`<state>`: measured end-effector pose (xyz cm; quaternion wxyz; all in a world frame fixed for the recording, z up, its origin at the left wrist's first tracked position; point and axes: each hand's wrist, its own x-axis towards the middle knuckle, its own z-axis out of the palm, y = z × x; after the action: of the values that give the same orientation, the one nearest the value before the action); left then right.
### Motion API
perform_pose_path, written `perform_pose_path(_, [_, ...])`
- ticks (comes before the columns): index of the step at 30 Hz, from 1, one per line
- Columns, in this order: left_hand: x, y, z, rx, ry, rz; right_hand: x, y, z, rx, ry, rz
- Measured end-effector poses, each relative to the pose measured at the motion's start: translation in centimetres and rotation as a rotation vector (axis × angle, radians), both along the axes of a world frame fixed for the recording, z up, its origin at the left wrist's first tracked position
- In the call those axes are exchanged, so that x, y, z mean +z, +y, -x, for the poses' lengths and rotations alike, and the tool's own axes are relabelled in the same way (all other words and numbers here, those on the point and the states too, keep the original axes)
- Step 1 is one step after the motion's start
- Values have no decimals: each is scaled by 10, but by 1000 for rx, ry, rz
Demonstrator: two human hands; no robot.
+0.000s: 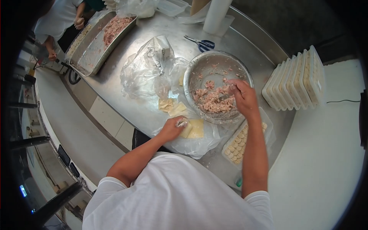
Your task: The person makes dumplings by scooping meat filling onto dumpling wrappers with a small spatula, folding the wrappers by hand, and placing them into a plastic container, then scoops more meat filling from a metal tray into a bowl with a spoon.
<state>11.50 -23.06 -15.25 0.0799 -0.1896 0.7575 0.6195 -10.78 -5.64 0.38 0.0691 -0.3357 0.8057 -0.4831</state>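
Observation:
My left hand (173,128) is closed around a pale, floury wonton wrapper (182,123) at the edge of a stack of yellow square wrappers (196,128). That stack rests on a clear plastic sheet. My right hand (244,97) is over the right side of a steel bowl (188,82), its fingers closed in a pinch. Whatever it grips, perhaps a thin tool, I cannot make out. Pink minced filling (215,99) lies in the bowl. Beneath my right forearm, a plastic tray holds rows of small folded dumplings (237,147).
Stacked dumpling trays (294,79) stand at the right. Blue-handled scissors (206,45) lie behind the bowl. A crumpled plastic bag (143,73) and loose wrapper pieces (166,105) are on the left. Farther back are a long metal pan (86,57) of mince and another person (59,19).

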Motion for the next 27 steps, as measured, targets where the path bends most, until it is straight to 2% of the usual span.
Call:
perform_pose_path(1, [-4, 1, -1, -27, 81, 55, -19, -8, -1, 9, -2, -9])
perform_pose_path(3, [-8, 1, -3, -43, 154, 111, -49, -24, -3, -149, -629, 751])
perform_pose_path(6, [-9, 0, -10, -77, 210, 164, -59, -21, 11, -95, -528, 820])
perform_pose_path(7, [-8, 0, -10, -85, 229, 182, -37, -24, 10, -31, -415, 820])
perform_pose_path(8, [-7, 0, -9, -89, 248, 199, -11, -25, 9, -27, -420, 819])
perform_pose_path(10, [-4, 1, -7, -93, 241, 192, 22, -19, 6, 122, -360, 978])
perform_pose_path(12, [-4, 0, -9, -116, 237, 196, -12, -27, 12, 82, -379, 1022])
perform_pose_path(14, [-6, 1, -9, -130, 250, 232, -72, -42, 14, -159, -531, 680])
perform_pose_path(15, [-6, 1, -7, -131, 247, 239, -64, -42, 23, -109, 115, 432])
perform_pose_path(16, [-6, -3, -3, -116, 254, 239, -51, -43, 29, -270, 779, 250])
perform_pose_path(18, [-6, 4, -12, -109, 232, 213, -15, -23, 18, 173, -502, 1034])
perform_pose_path(19, [-7, 3, -9, -112, 242, 213, 2, -23, 12, 220, -499, 1080])
perform_pose_path(20, [-7, 3, -9, -121, 249, 210, -15, -30, 12, 216, -496, 1084])
perform_pose_path(21, [-7, 1, -8, -126, 254, 215, -47, -41, 15, -27, 143, 751])
perform_pose_path(23, [-7, 2, -8, -137, 232, 220, -58, -39, 16, -268, 749, 354])
perform_pose_path(25, [-5, 0, -9, -122, 241, 221, -39, -32, 13, 31, -478, 831])
perform_pose_path(26, [-4, 2, -9, -107, 248, 209, -29, -29, 14, 35, -480, 832])
perform_pose_path(27, [-6, 1, -7, -102, 250, 211, -17, -27, 15, 212, -490, 986])
